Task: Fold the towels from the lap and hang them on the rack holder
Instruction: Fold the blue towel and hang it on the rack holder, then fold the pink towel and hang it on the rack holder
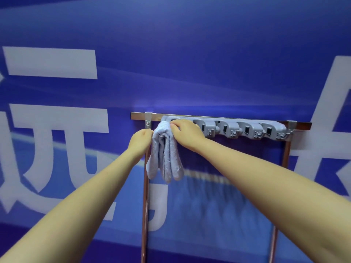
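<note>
Blue printed backdrop with large white characters (57,149) fills the wall behind the grey plastic rack holder with a row of clip slots (237,129), which is mounted on a shiny metal rail (209,116). Left of the rack holder's first slot, the left hand (141,138) is closed on the edge of a pale lavender terry towel (165,156). That folded towel hangs down from the holder's left end. Just right of it, the right hand (187,130) pinches the towel's top against the holder.

The right hand (187,130) hides the rack holder's (237,128) leftmost clip.
</note>
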A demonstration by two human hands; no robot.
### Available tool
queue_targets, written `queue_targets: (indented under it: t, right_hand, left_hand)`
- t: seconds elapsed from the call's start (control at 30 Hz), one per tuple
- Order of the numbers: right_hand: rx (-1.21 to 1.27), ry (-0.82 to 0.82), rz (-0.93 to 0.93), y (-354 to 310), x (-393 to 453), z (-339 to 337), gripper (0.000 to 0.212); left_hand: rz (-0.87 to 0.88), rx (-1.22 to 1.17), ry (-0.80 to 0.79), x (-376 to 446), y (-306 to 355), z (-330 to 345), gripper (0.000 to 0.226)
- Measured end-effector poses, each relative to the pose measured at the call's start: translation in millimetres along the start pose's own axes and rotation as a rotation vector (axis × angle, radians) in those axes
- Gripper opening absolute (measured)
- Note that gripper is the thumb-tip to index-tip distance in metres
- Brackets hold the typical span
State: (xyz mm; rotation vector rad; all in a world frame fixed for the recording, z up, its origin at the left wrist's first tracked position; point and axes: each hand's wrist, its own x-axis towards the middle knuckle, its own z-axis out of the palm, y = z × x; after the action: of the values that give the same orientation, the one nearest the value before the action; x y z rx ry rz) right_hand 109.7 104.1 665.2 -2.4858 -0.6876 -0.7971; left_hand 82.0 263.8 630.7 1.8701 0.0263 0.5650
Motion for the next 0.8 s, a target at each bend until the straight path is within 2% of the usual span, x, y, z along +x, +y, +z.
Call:
queue_targets:
  t: [0.07,0.1,0.23,0.37,0.43,0.57,0.8]
  right_hand:
    - [0.020,0.050,0.009,-4,-6,-6,0.028]
    - [0.039,0.061,0.019,-7,-11,-12,0.028]
    - [0.306,0.140,0.158,-21,-49,-42,0.030]
    - [0.663,0.169,0.305,-26,-127,-57,0.031]
    - [0.791,0.185,0.364,-28,-176,-66,0.033]
    - [0.899,0.113,0.394,-20,-274,-79,0.032]
    - [0.895,-0.015,0.628,39,-412,-51,0.032]
  left_hand:
    - [0.058,0.164,0.073,-8,11,-5,0.035]
    - [0.051,0.166,0.103,-16,19,-9,0.037]
    - [-0.050,-0.052,0.141,-61,54,-12,0.034]
    - [-0.262,-0.291,-0.010,-148,86,12,0.034]
    - [-0.276,-0.292,-0.109,-197,87,29,0.031]
    - [-0.252,-0.279,-0.250,-285,66,58,0.027]
    - [-0.533,-0.224,-0.374,-380,-33,125,0.032]
